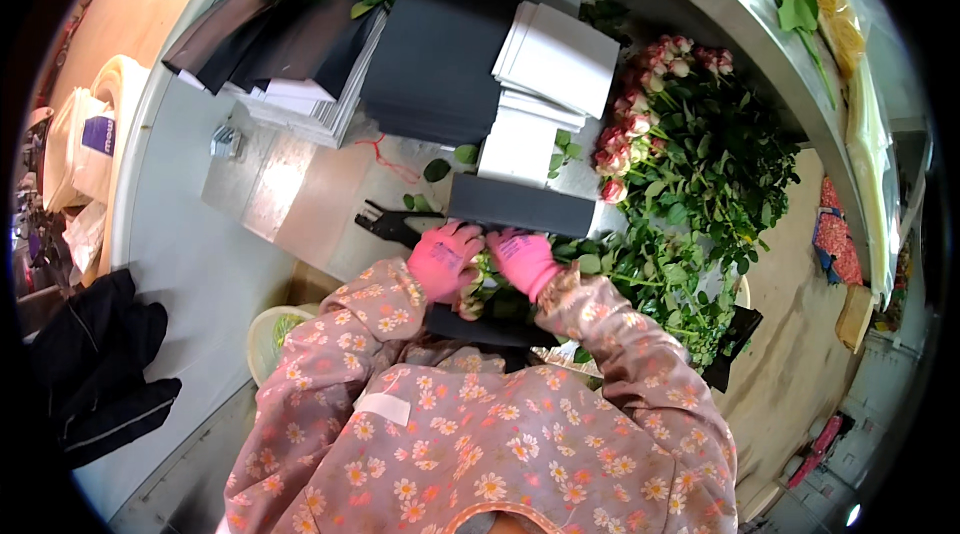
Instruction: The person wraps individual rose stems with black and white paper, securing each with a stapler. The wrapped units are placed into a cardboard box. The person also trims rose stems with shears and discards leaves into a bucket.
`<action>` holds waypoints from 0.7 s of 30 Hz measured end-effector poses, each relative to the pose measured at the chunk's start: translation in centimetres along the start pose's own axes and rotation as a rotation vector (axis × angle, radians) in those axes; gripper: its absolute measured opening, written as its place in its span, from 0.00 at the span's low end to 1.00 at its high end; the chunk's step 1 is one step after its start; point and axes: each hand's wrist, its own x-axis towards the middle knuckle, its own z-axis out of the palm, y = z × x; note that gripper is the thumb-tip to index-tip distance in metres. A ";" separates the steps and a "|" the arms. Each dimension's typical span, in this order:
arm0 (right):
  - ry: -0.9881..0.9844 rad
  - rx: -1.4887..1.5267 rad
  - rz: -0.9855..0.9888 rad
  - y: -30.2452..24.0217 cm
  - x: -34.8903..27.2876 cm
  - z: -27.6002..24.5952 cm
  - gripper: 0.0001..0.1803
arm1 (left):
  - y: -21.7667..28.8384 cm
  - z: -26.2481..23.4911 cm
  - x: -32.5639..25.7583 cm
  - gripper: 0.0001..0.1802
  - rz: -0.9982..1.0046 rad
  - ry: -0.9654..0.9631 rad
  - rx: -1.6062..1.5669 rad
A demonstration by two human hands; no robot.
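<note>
Beyond the hands (440, 262) lie stacked sheets (556, 59), with roses (636, 124) on the right.

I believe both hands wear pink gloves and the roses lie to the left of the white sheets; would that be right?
Not quite: the head view shows the roses lying to the right of the white sheets. The left hand and right hand are indeed gloved in pink.

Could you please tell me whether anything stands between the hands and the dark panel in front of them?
Nothing visible does: the pink-gloved left hand and right hand are both at the near edge of the dark panel. The black tool lies to their left, the leafy stems to their right.
</note>
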 end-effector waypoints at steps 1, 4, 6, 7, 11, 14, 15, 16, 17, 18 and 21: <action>0.094 0.163 -0.018 -0.1 0.9 -3.7 0.09 | -0.2 0.0 -0.1 0.25 -0.021 -0.025 0.021; 0.422 -0.166 0.034 4.4 4.4 -12.4 0.11 | -0.7 0.5 -0.9 0.26 -0.025 0.028 -0.042; 0.588 0.722 0.626 11.9 10.1 -14.6 0.30 | -1.0 0.7 -1.3 0.27 -0.060 0.024 -0.130; 0.456 0.581 0.802 16.9 12.2 -12.7 0.35 | -0.9 0.8 -1.2 0.27 -0.054 0.032 -0.146; 0.308 0.834 0.778 30.2 13.9 -3.9 0.46 | -0.8 1.2 -0.3 0.28 -0.005 0.052 -0.219; 0.402 0.603 0.798 30.2 14.6 -5.0 0.42 | -1.4 1.9 -0.9 0.28 -0.014 0.087 -0.265; 0.454 0.603 0.779 28.7 14.3 -7.1 0.40 | -1.9 2.1 -1.2 0.28 -0.019 0.102 -0.286; 0.520 0.640 0.768 29.4 13.2 -7.6 0.38 | -1.9 2.0 -1.2 0.28 -0.003 0.105 -0.310; 0.540 0.936 0.629 27.2 12.4 -10.5 0.34 | -2.3 2.6 -1.6 0.27 -0.030 0.109 -0.279; 0.417 1.018 0.818 24.2 10.6 -14.3 0.30 | -2.5 3.0 -2.0 0.27 -0.025 0.138 -0.289; 0.332 1.733 0.517 15.4 2.5 -19.5 0.27 | -3.2 3.7 -2.3 0.27 0.014 0.184 -0.322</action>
